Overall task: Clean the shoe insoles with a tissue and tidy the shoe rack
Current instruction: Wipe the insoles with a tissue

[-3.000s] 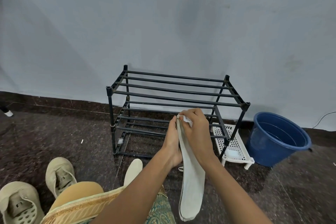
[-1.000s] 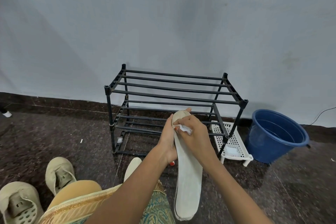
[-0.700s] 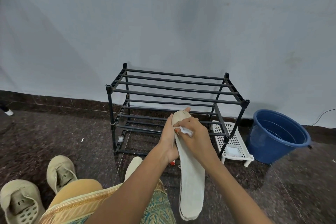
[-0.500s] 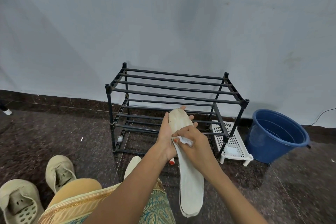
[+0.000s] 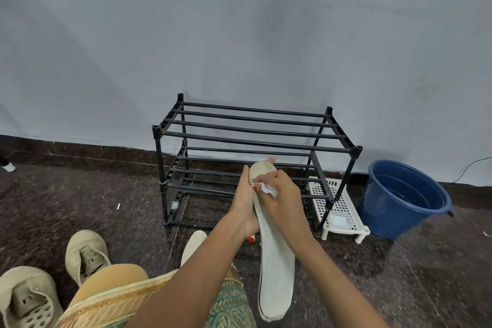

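Moved back up toward the toe, the tissue [image 5: 267, 190] is pinched by the right hand [image 5: 286, 202] against the insole [image 5: 277, 261], which is gripped from behind by the left hand [image 5: 243, 205] in front of the rack [image 5: 253, 141]. A bucket [image 5: 383, 221] is seen right of the rack.

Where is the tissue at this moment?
Head view, centre: the tissue is pinched in the right hand, pressed on the upper end of the insole that the left hand holds, in front of the shoe rack.
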{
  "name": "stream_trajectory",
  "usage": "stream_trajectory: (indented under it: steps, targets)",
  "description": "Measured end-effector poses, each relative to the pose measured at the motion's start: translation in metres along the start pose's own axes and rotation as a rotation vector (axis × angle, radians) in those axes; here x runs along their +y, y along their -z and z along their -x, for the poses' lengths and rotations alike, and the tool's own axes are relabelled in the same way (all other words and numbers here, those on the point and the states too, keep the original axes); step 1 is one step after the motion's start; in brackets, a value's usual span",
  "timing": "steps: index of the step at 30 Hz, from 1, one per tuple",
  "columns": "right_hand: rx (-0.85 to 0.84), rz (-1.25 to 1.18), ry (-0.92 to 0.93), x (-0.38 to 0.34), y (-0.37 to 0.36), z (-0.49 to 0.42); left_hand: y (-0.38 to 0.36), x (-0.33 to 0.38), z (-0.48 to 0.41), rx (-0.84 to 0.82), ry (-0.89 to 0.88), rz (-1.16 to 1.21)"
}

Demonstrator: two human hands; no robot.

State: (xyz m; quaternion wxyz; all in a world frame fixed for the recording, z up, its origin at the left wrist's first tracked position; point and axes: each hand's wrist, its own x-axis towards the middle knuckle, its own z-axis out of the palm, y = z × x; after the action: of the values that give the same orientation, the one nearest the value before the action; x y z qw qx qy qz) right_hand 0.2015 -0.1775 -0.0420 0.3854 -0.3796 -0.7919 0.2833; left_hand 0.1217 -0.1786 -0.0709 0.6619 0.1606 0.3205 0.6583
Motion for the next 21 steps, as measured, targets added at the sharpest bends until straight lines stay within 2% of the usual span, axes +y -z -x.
stream_trajectory:
  steps: [6,12,21]
  targets:
    - [-0.056,-0.022,0.027,0.001,0.004,0.012,-0.002,0.003,0.001,0.072,-0.015,0.065]
    - [-0.053,0.074,0.043,0.007,-0.002,0.009,-0.001,0.002,0.001,0.072,-0.020,0.066]
    - [0.070,0.178,0.078,0.005,-0.007,-0.008,-0.004,0.000,0.006,0.007,0.015,-0.003]
